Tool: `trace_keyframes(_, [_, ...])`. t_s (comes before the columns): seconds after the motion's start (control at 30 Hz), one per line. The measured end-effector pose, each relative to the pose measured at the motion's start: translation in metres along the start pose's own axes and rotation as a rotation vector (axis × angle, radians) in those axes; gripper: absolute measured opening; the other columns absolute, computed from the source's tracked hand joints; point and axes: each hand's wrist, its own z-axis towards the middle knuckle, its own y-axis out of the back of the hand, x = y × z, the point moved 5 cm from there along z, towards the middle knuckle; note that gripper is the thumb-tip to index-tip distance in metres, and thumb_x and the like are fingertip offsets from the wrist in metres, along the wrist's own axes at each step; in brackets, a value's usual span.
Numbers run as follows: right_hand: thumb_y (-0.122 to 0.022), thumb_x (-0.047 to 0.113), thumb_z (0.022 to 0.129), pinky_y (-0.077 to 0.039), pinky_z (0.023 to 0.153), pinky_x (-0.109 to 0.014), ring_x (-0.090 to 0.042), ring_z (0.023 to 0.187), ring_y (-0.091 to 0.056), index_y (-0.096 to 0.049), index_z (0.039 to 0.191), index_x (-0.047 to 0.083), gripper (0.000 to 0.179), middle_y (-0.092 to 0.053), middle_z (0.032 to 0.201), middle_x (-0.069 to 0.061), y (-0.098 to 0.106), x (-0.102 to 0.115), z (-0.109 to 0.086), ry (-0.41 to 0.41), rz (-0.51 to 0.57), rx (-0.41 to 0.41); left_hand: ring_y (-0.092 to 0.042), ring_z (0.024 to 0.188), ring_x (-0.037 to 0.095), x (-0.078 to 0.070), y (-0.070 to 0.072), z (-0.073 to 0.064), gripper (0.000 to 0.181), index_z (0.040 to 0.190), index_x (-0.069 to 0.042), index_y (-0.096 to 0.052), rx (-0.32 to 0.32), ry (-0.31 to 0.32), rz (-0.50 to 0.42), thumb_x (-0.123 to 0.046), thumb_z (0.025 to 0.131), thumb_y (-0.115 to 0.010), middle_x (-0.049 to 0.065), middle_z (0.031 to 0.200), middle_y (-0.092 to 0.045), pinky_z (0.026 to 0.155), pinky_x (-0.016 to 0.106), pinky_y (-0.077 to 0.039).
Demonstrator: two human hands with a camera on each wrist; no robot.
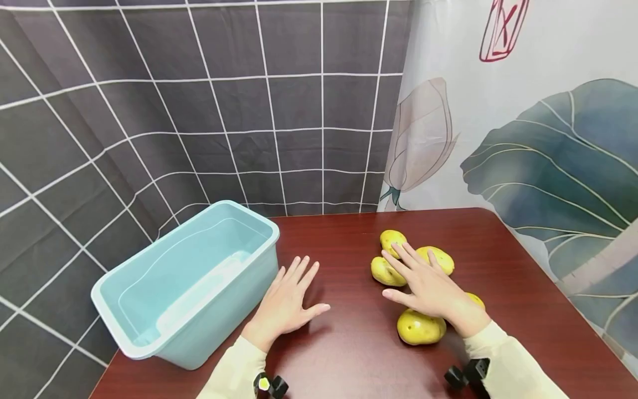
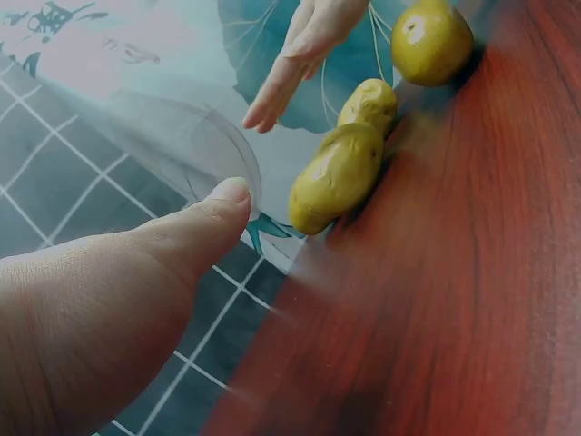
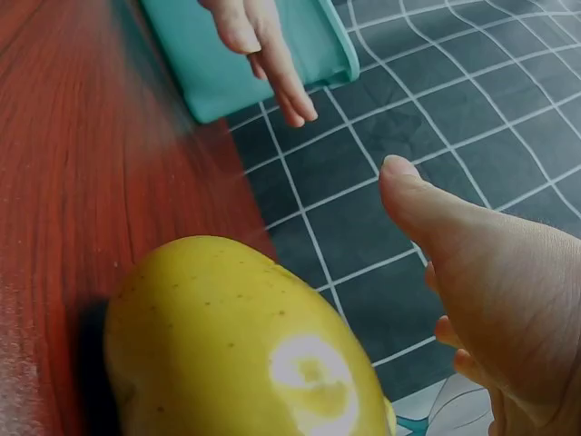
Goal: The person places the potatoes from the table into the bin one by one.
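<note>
My left hand [image 1: 285,307] hovers above the table beside the bin, fingers spread and holding nothing. My right hand [image 1: 427,287] is held over several yellow potatoes, its fingers also straight and apart. One potato [image 1: 421,327] lies nearest me below that hand; it looms large in the right wrist view as a speckled potato [image 3: 241,345]. Farther back are a small potato [image 1: 392,241], another potato [image 1: 386,272] and a longer potato [image 1: 441,260] partly behind the fingers. One more potato [image 1: 476,300] is mostly hidden by the right wrist.
A light blue plastic bin [image 1: 261,263] stands at the left of the dark red wooden table [image 1: 344,354], with nothing visible inside. Behind hangs a grey checked curtain [image 1: 294,105]; at the right, a white curtain [image 1: 463,33] with leaf prints reaches the table's edge.
</note>
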Motion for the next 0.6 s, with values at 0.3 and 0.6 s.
trace_keyframes(0.3, [-0.044, 0.073, 0.086, -0.015, 0.106, -0.068, -0.030, 0.144, -0.019, -0.028, 0.153, 0.030, 0.081, -0.020, 0.159, -0.002, 0.006, 0.009, 0.014, 0.035, -0.021, 0.016, -0.019, 0.145, 0.025, -0.007, 0.021, -0.003, 0.090, 0.152, -0.022, -0.031, -0.006, -0.034, 0.027, -0.078, 0.082, -0.044, 0.004, 0.157, -0.028, 0.115, 0.047, -0.020])
trace_keyframes(0.6, [-0.046, 0.071, 0.087, -0.017, 0.107, -0.067, -0.030, 0.144, -0.021, -0.025, 0.153, 0.029, 0.081, -0.025, 0.157, -0.004, 0.019, 0.020, 0.030, 0.077, -0.041, 0.023, -0.016, 0.146, 0.022, -0.015, 0.050, -0.011, 0.090, 0.153, -0.022, -0.028, -0.033, -0.104, 0.068, -0.075, 0.083, -0.047, 0.004, 0.157, -0.026, 0.116, 0.044, -0.018])
